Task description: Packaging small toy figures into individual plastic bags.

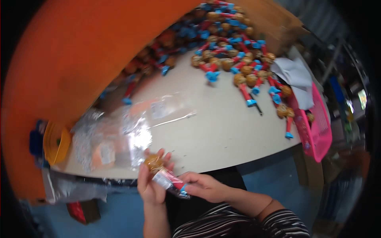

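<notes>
In front of my body I hold a bagged stick-shaped piece [174, 181] with a round golden-brown head, a red shaft and a blue end. Clear plastic covers it, and a white label [162, 179] sits across its middle. My left hand [150, 188] cradles the head end, palm up, fingers partly curled around it. At the blue end, my right hand [204, 188] pinches the piece between thumb and fingers. Flat clear plastic bags [170, 111] with white labels lie on the table [206, 131] beyond my left hand.
A big heap of similar brown, red and blue pieces [238, 59] covers the far table. On the right, a pink basket [317, 131] bears white paper [294, 81]. A yellow container [56, 144] stands at the left edge. An orange panel [79, 47] rises along the left.
</notes>
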`<state>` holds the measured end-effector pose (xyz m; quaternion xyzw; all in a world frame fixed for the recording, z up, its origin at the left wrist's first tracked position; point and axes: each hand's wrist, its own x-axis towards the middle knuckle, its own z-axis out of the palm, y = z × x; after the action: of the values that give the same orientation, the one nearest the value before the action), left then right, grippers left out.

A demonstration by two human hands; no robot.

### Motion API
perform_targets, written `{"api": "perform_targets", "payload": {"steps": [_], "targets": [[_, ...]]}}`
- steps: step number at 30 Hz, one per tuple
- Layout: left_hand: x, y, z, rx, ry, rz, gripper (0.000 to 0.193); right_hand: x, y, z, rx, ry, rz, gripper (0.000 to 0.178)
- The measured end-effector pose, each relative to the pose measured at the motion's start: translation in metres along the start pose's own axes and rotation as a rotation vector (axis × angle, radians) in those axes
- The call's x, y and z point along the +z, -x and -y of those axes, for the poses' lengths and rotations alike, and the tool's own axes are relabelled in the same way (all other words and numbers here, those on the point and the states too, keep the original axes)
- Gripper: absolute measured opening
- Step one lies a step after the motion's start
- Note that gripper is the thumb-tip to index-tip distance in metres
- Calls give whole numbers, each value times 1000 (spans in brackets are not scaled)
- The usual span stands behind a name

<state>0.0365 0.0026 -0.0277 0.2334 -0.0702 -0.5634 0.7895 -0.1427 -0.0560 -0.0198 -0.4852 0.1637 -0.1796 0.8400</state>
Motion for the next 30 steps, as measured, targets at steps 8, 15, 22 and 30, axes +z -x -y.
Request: {"api": "perform_targets", "payload": {"steps": [8,15,22,30], "targets": [[23,3,2,152,-493,-11,52,3,8,1,31,-56,-79,31],[10,0,5,257,-482,-104,60,3,10,-12,63,-200,-164,34],[9,-1,10,280,-459,-201,57,3,14,-11,-16,3,-234,47],[1,-5,-2,-10,-280,-83,50,-12,15,-11,-10,-207,-113,38]]}}
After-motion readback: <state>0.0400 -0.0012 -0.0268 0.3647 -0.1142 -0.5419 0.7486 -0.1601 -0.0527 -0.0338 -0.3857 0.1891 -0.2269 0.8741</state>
